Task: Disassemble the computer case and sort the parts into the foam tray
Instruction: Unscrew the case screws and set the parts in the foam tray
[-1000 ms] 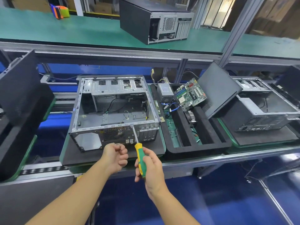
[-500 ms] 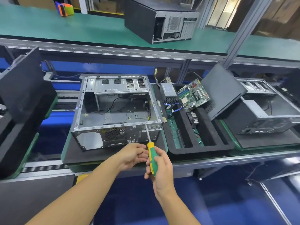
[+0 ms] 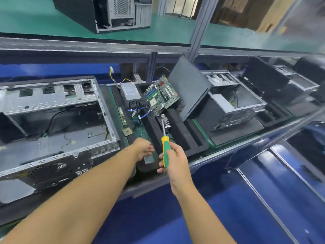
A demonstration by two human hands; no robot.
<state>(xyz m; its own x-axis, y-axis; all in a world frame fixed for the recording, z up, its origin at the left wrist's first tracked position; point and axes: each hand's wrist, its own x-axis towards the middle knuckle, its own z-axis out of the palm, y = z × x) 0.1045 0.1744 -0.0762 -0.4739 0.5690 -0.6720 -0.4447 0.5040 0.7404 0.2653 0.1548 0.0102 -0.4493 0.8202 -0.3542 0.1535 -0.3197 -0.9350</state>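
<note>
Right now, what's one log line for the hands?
left hand: over foam tray | right hand: grips screwdriver | computer case: open, beside tray

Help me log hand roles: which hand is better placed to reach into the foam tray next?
Left, probably. The left hand hovers over the foam tray's near left compartment and carries no tool. The right hand grips the screwdriver near the tray's front edge.
</note>
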